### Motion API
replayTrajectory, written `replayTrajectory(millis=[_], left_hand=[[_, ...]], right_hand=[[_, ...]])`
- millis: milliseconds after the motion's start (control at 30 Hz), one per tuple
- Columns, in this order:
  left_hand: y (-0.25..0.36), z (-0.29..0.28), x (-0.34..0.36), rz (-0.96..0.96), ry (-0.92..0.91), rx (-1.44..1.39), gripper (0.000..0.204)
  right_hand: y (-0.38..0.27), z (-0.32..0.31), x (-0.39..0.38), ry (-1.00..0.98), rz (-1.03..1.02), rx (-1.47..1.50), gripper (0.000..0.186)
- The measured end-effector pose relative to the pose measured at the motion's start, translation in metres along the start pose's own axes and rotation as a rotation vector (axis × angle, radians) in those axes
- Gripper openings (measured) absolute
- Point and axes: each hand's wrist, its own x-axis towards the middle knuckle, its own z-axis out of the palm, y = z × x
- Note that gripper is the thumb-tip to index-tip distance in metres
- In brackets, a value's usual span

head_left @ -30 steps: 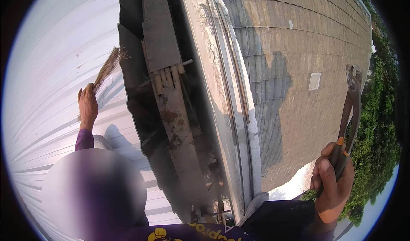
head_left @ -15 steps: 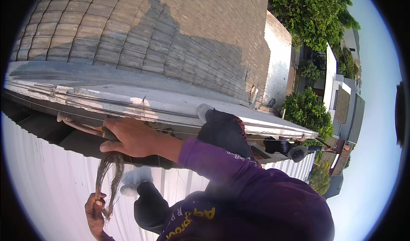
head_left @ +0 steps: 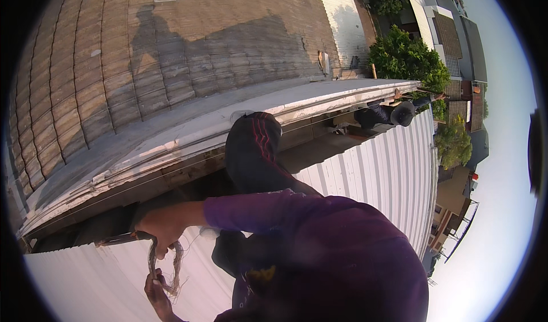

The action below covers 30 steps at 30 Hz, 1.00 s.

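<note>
My right hand is closed around a slim brown stick-like tool; its exact kind is not clear. Under that hand hangs a looped, frayed bundle of fibres, grey-brown with loose strands. The thumb side of my right hand is close to the loop. My left hand, lower in the picture, pinches the bundle's other side between thumb and fingers. Both hands hang over the white corrugated roof, beside a dark gap.
One foot rests on the white wall ledge, the other on the metal roof. A thin wire runs along the dark gap. Tiled roofing stretches beyond. Farther along the gap a person in a dark hat crouches.
My view has turned, so the ledge now slants. My right hand has come down nearer my left hand, and the fibre loop between them looks shorter.
</note>
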Motion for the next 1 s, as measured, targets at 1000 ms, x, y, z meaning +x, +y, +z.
replayTrajectory(millis=[1000], left_hand=[[-0.045,-0.398,-0.264,-0.212,0.537,0.212,0.057]], right_hand=[[-0.162,0.136,-0.519,1.979,0.989,-1.083,0.036]])
